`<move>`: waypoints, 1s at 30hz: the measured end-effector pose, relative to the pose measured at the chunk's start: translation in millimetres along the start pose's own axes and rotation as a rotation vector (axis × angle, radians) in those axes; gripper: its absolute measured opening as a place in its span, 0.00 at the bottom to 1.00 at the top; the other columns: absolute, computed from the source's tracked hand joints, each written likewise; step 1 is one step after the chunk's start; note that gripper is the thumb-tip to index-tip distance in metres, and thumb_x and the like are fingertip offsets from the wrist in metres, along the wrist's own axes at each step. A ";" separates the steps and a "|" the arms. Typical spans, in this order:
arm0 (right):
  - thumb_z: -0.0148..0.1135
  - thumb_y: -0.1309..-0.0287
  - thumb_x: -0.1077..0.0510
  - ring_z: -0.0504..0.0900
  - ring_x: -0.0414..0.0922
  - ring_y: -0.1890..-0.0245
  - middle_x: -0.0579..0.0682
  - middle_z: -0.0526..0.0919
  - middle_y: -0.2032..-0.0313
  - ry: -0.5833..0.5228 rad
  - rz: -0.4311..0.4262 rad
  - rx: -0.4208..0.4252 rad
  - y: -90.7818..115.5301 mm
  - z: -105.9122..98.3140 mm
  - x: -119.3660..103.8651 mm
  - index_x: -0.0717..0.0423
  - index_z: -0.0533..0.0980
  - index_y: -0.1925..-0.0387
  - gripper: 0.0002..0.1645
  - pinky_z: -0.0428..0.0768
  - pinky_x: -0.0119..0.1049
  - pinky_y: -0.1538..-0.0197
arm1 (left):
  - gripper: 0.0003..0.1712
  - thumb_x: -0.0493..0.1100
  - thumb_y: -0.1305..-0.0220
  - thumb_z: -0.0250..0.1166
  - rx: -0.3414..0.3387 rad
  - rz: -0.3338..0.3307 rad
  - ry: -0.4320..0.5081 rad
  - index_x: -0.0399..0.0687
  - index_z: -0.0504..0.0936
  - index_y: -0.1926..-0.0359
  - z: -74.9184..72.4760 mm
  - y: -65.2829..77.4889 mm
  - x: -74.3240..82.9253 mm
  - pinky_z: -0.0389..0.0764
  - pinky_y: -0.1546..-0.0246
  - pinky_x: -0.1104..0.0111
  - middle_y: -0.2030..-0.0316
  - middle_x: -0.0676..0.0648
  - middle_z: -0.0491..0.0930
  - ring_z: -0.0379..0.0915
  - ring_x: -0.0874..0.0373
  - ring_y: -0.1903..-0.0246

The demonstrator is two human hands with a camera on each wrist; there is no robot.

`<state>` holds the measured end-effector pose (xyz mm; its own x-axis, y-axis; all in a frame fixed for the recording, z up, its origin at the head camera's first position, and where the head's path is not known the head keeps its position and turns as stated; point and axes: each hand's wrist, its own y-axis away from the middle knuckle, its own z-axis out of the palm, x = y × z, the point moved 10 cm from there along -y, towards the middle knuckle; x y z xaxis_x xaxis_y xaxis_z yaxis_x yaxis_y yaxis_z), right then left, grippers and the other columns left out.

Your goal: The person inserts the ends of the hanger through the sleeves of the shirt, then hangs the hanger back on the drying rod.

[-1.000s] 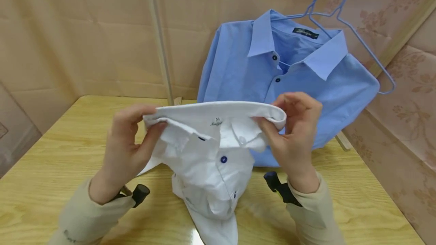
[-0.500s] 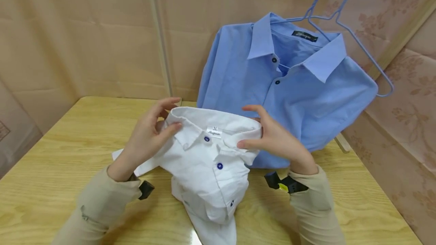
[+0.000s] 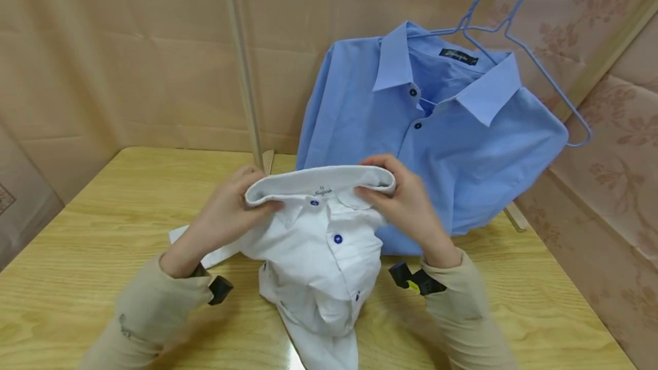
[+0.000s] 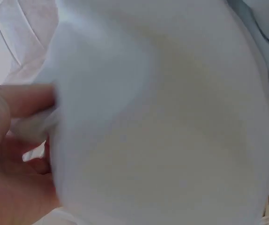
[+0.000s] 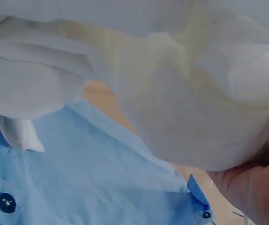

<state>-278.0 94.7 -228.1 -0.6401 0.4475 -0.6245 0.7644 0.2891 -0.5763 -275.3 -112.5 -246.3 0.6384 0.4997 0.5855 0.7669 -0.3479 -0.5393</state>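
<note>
A white shirt (image 3: 303,250) with dark blue buttons lies bunched on the table, its collar raised toward the back. The left hand (image 3: 228,207) pinches the collar's left end between thumb and fingers. At the other end, the right hand (image 3: 401,198) grips the collar the same way, thumb in front. Between them the collar band is stretched, and its printed size mark shows inside. White cloth (image 4: 158,117) fills most of the left wrist view, beside the left fingers. In the right wrist view, the right thumb (image 5: 251,187) presses against the white fabric (image 5: 195,108).
A blue shirt (image 3: 349,113) hangs just behind the right hand, on a blue wire hanger (image 3: 545,73). A thin pole (image 3: 239,56) stands behind the wooden table (image 3: 103,233). Beige cloth walls enclose the back, and a pink floral one the right.
Both hands loosened on the collar around half a second ago, then took hold of it again. The collar now sits slightly lower than a second ago, and the hands are closer together.
</note>
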 end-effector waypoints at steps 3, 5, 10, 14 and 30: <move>0.62 0.55 0.55 0.74 0.39 0.70 0.45 0.76 0.66 0.066 -0.031 0.002 0.0 4.9 -1.7 0.51 0.69 0.59 0.19 0.72 0.33 0.69 | 0.12 0.39 0.52 0.64 0.063 -0.050 0.016 0.44 0.74 0.64 -5.6 0.7 -3.8 0.67 0.68 0.66 0.69 0.48 0.75 0.67 0.59 0.69; 0.61 0.54 0.52 0.72 0.38 0.72 0.45 0.75 0.67 0.130 -0.061 -0.001 -0.3 8.4 -2.7 0.52 0.69 0.59 0.18 0.70 0.33 0.71 | 0.14 0.40 0.49 0.62 0.063 -0.069 0.018 0.44 0.73 0.60 -5.0 0.8 -6.6 0.68 0.67 0.65 0.67 0.47 0.76 0.68 0.58 0.68; 0.58 0.51 0.52 0.68 0.38 0.75 0.45 0.71 0.69 0.180 -0.123 -0.013 -1.4 13.9 -4.4 0.55 0.68 0.62 0.16 0.67 0.33 0.73 | 0.22 0.44 0.51 0.63 -0.025 -0.073 0.035 0.45 0.69 0.54 4.8 -0.2 -10.3 0.69 0.67 0.64 0.65 0.47 0.75 0.69 0.57 0.68; 0.56 0.49 0.52 0.70 0.37 0.72 0.44 0.72 0.68 0.138 -0.098 -0.041 -2.0 13.5 -1.6 0.53 0.67 0.59 0.16 0.68 0.31 0.71 | 0.23 0.46 0.52 0.64 -0.060 -0.100 0.045 0.46 0.69 0.55 7.9 0.3 -13.5 0.69 0.68 0.65 0.67 0.48 0.75 0.68 0.58 0.69; 0.55 0.51 0.69 0.71 0.38 0.72 0.54 0.75 0.71 0.062 -0.177 0.352 5.4 -88.2 -18.9 0.68 0.72 0.65 0.08 0.66 0.28 0.69 | 0.17 0.43 0.54 0.66 -0.041 -0.039 0.035 0.50 0.70 0.63 7.6 1.2 -9.4 0.68 0.72 0.70 0.73 0.54 0.72 0.66 0.62 0.73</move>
<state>-254.9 162.4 -172.9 -0.7455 0.4704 -0.4723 0.5625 0.0638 -0.8243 -280.9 -111.5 -257.1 0.6090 0.4855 0.6273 0.7931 -0.3607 -0.4908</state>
